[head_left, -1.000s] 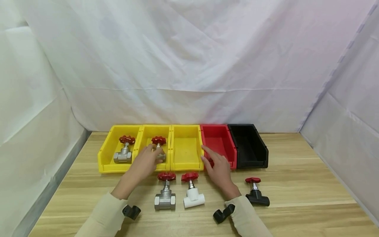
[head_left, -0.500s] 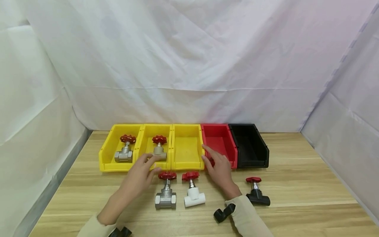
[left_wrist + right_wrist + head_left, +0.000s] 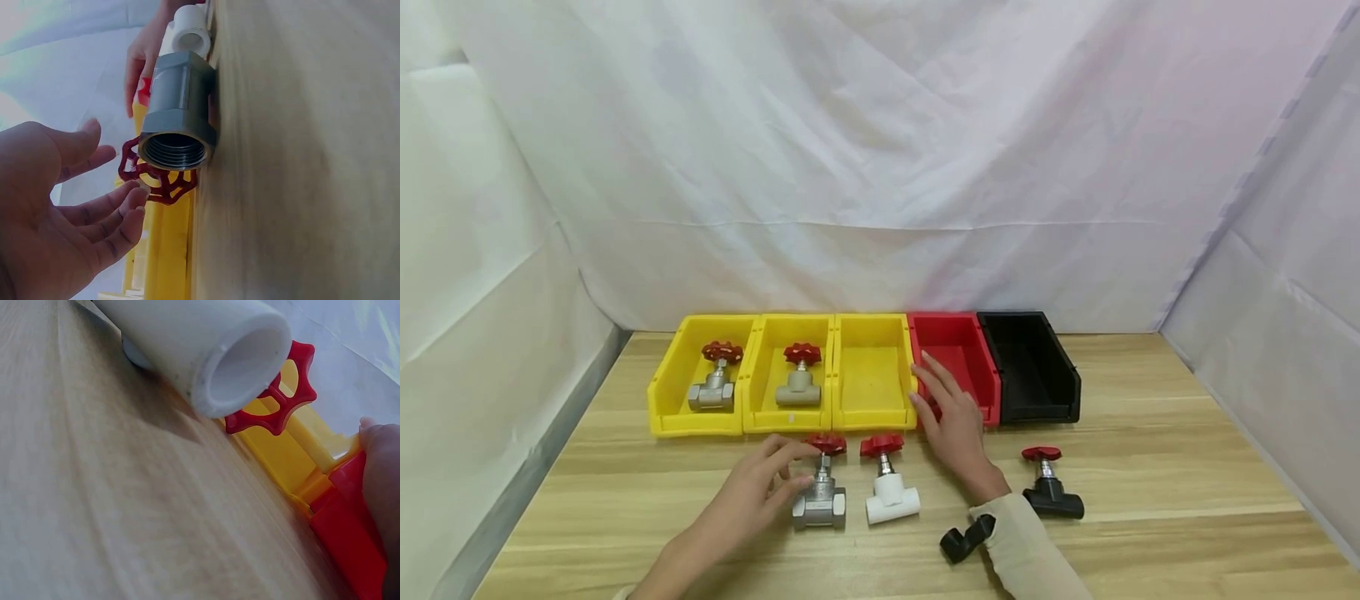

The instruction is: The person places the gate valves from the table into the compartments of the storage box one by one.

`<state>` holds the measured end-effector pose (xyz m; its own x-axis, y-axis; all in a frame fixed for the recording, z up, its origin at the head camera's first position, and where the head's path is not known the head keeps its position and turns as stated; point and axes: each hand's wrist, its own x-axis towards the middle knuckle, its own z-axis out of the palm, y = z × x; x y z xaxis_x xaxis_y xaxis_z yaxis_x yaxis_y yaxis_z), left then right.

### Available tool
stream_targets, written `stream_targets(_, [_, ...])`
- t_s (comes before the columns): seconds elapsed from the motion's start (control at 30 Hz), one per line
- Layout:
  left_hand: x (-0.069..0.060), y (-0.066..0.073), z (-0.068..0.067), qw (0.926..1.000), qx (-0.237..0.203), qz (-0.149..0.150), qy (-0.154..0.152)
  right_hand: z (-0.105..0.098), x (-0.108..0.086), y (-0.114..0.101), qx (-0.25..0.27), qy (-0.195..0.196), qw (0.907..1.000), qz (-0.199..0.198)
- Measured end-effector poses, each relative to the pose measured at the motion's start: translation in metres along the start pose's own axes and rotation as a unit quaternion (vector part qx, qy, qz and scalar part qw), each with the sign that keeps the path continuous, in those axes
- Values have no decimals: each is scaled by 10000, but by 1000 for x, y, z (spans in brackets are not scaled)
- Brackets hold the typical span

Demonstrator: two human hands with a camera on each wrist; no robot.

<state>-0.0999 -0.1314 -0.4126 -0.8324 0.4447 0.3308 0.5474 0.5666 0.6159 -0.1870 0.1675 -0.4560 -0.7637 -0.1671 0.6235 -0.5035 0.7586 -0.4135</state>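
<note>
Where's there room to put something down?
Bare tabletop lies right of the black-bodied valve. The rightmost yellow bin and black bin look empty. It's crowded around the left hand, nearer steel valve and white-bodied valve.

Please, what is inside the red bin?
In the red bin, I see only bare red plastic toward the back and right. The right hand hides its front-left part; anything there cannot be seen.

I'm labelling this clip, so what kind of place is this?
Probably a curtained-off workstation, perhaps set up for filming: white sheets stand behind and on both sides of a table, where valves lie in and near a row of bins.
</note>
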Motion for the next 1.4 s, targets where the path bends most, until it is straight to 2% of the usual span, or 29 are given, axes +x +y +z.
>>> stream_targets(0.23, [-3,2,5,9994,-136,11,-313,0,0,0,-4,-88,10000,-4])
stream_targets(0.4, [-6,5,7,9971,-285,-180,-678,1,0,1,-17,-111,9999,13])
stream_targets(0.6, [-8,6,10,9941,25,-270,-1049,2,0,1,-17,-90,10000,6])
stream_targets(0.9, [-6,6,13,9859,120,-563,-1571,1,-1,0,18,-149,9998,121])
stream_targets(1.03, [-3,10,17,9851,469,-533,-1566,0,-1,0,20,-189,9997,156])
stream_targets(1.2, [-1,17,21,9828,1156,-302,-1406,0,-1,0,34,-211,9996,157])
stream_targets(1.3, [0,21,23,9801,1370,-332,-1399,0,-1,0,32,-184,9997,150])
stream_targets(1.4, [1,24,25,9788,1389,-473,-1431,0,-1,0,21,-162,9998,146])
